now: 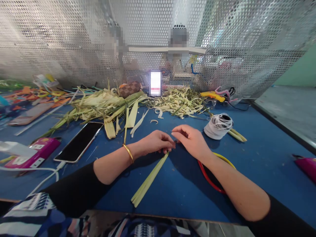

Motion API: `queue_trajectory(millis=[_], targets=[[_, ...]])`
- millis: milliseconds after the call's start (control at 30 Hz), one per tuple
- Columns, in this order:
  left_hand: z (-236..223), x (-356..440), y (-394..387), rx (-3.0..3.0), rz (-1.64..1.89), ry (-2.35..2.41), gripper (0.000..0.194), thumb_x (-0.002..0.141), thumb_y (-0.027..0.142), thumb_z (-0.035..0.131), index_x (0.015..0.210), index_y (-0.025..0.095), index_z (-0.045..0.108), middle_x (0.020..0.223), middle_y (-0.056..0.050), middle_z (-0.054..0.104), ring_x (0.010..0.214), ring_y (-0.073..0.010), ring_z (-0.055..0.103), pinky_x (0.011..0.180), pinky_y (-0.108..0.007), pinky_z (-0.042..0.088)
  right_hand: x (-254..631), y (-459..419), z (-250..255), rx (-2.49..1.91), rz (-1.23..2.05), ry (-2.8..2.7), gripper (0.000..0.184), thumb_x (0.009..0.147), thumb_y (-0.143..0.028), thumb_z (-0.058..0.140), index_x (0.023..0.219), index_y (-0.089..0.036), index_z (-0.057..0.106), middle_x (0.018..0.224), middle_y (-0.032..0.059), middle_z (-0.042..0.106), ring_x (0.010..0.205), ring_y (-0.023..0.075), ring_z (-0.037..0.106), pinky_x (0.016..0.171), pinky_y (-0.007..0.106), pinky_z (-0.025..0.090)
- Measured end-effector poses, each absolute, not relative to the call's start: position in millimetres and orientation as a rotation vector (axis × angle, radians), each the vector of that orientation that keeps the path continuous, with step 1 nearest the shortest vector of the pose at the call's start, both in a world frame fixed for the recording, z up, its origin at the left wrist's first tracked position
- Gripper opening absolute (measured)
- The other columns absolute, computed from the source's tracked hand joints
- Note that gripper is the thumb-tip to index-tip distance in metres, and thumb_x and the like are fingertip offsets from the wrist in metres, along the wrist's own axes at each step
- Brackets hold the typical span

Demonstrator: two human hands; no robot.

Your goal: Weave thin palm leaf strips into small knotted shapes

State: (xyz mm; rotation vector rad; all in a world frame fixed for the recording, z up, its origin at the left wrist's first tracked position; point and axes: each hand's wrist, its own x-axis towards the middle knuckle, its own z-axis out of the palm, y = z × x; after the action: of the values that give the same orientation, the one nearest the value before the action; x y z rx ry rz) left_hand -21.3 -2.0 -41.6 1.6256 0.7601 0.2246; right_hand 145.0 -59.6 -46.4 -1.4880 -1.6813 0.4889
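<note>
My left hand (161, 142) is closed, pinching the upper end of a folded, pale green leaf strip (151, 179). The rest of that strip slants down across the blue table toward its front edge. Just to the right, my right hand (191, 140) has its thumb and fingertips drawn together close to the strip's end; whatever is between them is too fine to make out. A spool of white cord (216, 127) stands beyond the right wrist. Under the right forearm lies a round object with a red and yellow rim (209, 179), partly covered.
Behind the hands are a heap of husk-like leaves (98, 102) and a pile of shredded strips (182, 102). A lit phone (155, 83) stands upright there. Left lie a dark phone (80, 141) on a cable and a magenta box (40, 153). A perforated metal screen (81, 39) closes the back.
</note>
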Motion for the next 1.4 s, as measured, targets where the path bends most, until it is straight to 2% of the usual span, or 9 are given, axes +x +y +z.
queue_trajectory(millis=[67, 133, 300, 433, 800, 933, 1033, 1233, 1400], targets=[[-42.2, -22.6, -1.7, 1.605, 0.246, 0.745, 0.016, 0.072, 0.031, 0.063, 0.073, 0.015, 0.064, 0.061, 0.002, 0.06, 0.049, -0.0061, 0.05, 0.045, -0.017, 0.033, 151.6, -61.3, -41.8, -1.535, 0.374, -1.652, 0.017, 0.082, -0.034, 0.056, 0.086, -0.019, 0.064, 0.079, 0.0028, 0.063, 0.066, 0.0149, 0.056, 0.063, 0.027, 0.042], [-42.5, -24.2, -1.2, 1.586, 0.259, 0.725, 0.019, 0.072, 0.034, 0.063, 0.074, 0.015, 0.063, 0.061, 0.002, 0.059, 0.05, -0.0058, 0.049, 0.044, -0.017, 0.032, 158.8, -63.1, -37.2, -1.65, 0.361, -1.726, 0.016, 0.079, -0.034, 0.058, 0.077, -0.02, 0.065, 0.074, 0.0021, 0.063, 0.065, 0.0158, 0.055, 0.061, 0.028, 0.041], [-43.8, -26.1, -0.3, 1.564, 0.292, 0.699, 0.021, 0.074, 0.036, 0.063, 0.076, 0.015, 0.062, 0.061, 0.002, 0.057, 0.051, -0.0058, 0.048, 0.045, -0.017, 0.031, 163.2, -65.8, -35.3, -1.717, 0.727, -1.915, 0.008, 0.072, -0.03, 0.066, 0.07, -0.023, 0.069, 0.073, -0.0007, 0.065, 0.066, 0.0155, 0.057, 0.06, 0.027, 0.039], [-44.9, -26.1, -0.1, 1.554, 0.31, 0.71, 0.02, 0.075, 0.036, 0.062, 0.076, 0.016, 0.062, 0.056, 0.003, 0.055, 0.05, -0.0061, 0.047, 0.045, -0.017, 0.031, 153.8, -65.2, -42.2, -1.714, 0.741, -1.864, 0.012, 0.069, -0.034, 0.07, 0.072, -0.022, 0.07, 0.075, -0.0002, 0.063, 0.068, 0.0156, 0.057, 0.062, 0.027, 0.039], [-42.6, -23.5, -2.1, 1.498, 0.375, 0.787, 0.017, 0.074, 0.031, 0.064, 0.076, 0.015, 0.06, 0.066, 0.002, 0.061, 0.05, -0.0049, 0.05, 0.043, -0.017, 0.031, 150.6, -65.6, -42.4, -1.622, 0.694, -1.849, 0.014, 0.076, -0.026, 0.06, 0.065, -0.019, 0.063, 0.069, -0.0007, 0.058, 0.065, 0.0137, 0.052, 0.062, 0.027, 0.037], [-41.1, -23.7, -2.5, 1.47, 0.381, 0.782, 0.015, 0.074, 0.029, 0.064, 0.074, 0.014, 0.06, 0.062, 0.003, 0.059, 0.049, -0.0045, 0.049, 0.043, -0.018, 0.031, 152.3, -65.3, -43.9, -1.651, 0.643, -1.83, 0.01, 0.076, -0.023, 0.058, 0.075, -0.02, 0.068, 0.078, 0.0016, 0.061, 0.071, 0.0155, 0.056, 0.068, 0.029, 0.04], [-40.7, -24.0, -2.5, 1.455, 0.378, 0.774, 0.014, 0.075, 0.028, 0.062, 0.074, 0.014, 0.059, 0.057, 0.004, 0.056, 0.049, -0.0045, 0.047, 0.044, -0.017, 0.03, 149.4, -65.4, -43.6, -1.674, 0.726, -1.786, 0.011, 0.074, -0.026, 0.063, 0.08, -0.021, 0.07, 0.08, 0.0017, 0.062, 0.07, 0.0155, 0.057, 0.066, 0.028, 0.041], [-40.4, -23.0, -2.7, 1.454, 0.385, 0.8, 0.012, 0.075, 0.026, 0.062, 0.072, 0.015, 0.059, 0.051, 0.005, 0.052, 0.047, -0.0044, 0.045, 0.044, -0.017, 0.029, 141.6, -65.9, -44.3, -1.695, 0.728, -1.757, 0.021, 0.074, -0.038, 0.064, 0.064, -0.019, 0.066, 0.066, -0.0007, 0.058, 0.061, 0.0137, 0.051, 0.057, 0.027, 0.036], [-40.4, -22.7, -2.5, 1.446, 0.393, 0.795, 0.012, 0.074, 0.026, 0.063, 0.073, 0.015, 0.06, 0.056, 0.004, 0.055, 0.048, -0.0045, 0.046, 0.043, -0.017, 0.03, 143.2, -66.1, -44.6, -1.654, 0.73, -1.781, 0.02, 0.076, -0.035, 0.059, 0.064, -0.019, 0.06, 0.065, -0.0018, 0.056, 0.061, 0.013, 0.049, 0.058, 0.026, 0.034]])
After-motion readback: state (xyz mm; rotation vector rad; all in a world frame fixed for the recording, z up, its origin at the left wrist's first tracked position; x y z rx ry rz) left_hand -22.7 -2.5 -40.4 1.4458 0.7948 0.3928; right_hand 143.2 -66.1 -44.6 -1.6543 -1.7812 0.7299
